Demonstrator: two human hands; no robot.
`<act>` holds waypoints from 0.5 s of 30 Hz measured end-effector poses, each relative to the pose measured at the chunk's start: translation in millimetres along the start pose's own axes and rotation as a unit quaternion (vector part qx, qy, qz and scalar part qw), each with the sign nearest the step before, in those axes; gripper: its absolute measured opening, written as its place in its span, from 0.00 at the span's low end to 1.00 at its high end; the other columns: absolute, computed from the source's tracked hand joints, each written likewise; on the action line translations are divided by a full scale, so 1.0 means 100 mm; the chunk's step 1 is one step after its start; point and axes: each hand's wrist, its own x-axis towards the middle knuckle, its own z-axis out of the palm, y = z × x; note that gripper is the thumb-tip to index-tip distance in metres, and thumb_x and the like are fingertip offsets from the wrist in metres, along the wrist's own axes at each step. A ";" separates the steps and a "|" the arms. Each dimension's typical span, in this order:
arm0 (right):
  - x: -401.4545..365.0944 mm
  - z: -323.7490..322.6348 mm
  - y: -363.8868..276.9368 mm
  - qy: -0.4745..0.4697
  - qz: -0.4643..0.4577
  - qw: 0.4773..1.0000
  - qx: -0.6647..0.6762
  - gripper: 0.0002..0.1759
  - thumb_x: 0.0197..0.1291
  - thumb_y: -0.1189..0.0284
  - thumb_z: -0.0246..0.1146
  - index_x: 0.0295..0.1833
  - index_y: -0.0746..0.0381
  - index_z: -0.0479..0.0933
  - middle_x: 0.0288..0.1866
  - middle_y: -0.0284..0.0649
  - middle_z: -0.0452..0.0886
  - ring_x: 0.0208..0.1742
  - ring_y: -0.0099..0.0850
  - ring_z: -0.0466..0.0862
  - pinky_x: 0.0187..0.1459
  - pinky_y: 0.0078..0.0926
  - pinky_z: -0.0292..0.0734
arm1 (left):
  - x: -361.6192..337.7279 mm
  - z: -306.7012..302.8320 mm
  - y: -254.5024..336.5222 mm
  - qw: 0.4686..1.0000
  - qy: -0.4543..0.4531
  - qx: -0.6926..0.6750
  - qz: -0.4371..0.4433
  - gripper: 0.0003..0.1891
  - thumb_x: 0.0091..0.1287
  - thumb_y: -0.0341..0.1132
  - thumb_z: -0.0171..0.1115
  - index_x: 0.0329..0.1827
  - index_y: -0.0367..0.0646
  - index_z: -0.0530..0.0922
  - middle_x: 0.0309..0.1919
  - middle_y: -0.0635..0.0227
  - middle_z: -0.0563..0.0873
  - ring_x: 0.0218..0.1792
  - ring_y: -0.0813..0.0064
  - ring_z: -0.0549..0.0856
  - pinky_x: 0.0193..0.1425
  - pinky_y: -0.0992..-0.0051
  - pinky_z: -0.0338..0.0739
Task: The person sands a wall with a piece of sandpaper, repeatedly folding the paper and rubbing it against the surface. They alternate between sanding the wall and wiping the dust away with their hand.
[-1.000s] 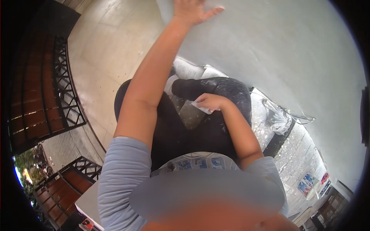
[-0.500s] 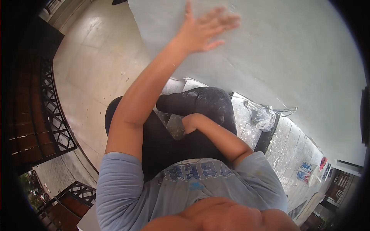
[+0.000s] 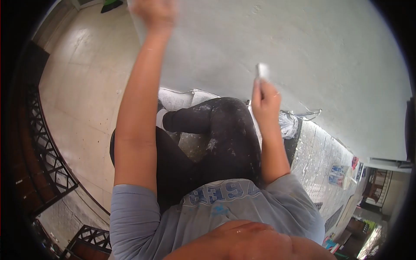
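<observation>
My right hand (image 3: 269, 99) is closed around a small whitish flat piece (image 3: 262, 71), blurred by motion; its exact kind does not show. This hand is raised beyond my right knee and overlaps the smooth grey wall (image 3: 329, 52) in view. My left arm stretches forward, and my left hand (image 3: 157, 14) is at the top edge of the view, near the wall's left edge. Motion smears its fingers, and the frame cuts part of it off. My dark trousers (image 3: 232, 125) carry white splashes and dust.
A crumpled clear plastic bag (image 3: 287, 125) and a thin cable (image 3: 310, 115) lie by the wall's foot. A printed bucket (image 3: 339, 176) stands farther right on the white-spattered floor (image 3: 314, 151). A green broom head (image 3: 111, 5) is at top left, a metal gate (image 3: 45, 147) at left.
My left hand has moved left along the wall, its spread fingers now blurred. My right hand has risen from my lap to the wall, with the whitish piece now showing in it.
</observation>
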 end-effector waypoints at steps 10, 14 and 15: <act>1.37 0.08 -0.52 0.140 -0.152 0.964 -0.165 0.16 0.66 0.77 0.61 0.59 0.65 0.81 0.36 0.54 0.84 0.32 0.52 0.84 0.31 0.46 0.77 | -1.07 -0.01 -1.18 0.969 -0.109 -0.075 -0.207 0.38 0.80 0.49 0.50 0.82 0.35 0.47 0.77 0.36 0.62 0.77 0.42 0.65 0.80 0.57 0.61; 1.30 0.56 -0.27 0.235 -0.155 0.940 -0.193 0.15 0.64 0.74 0.68 0.57 0.58 0.85 0.27 0.45 0.81 0.24 0.47 0.81 0.24 0.40 0.73 | -0.95 -0.07 -1.10 0.960 -0.106 -0.105 -0.235 0.35 0.80 0.48 0.49 0.82 0.39 0.49 0.76 0.37 0.65 0.74 0.41 0.70 0.76 0.56 0.66; 1.23 0.67 -0.21 0.249 -0.156 0.940 -0.174 0.15 0.65 0.73 0.67 0.57 0.57 0.85 0.27 0.45 0.82 0.25 0.48 0.82 0.24 0.42 0.74 | -0.96 -0.10 -1.09 0.955 -0.115 -0.109 -0.251 0.35 0.80 0.48 0.49 0.82 0.40 0.49 0.75 0.38 0.66 0.73 0.41 0.71 0.76 0.56 0.67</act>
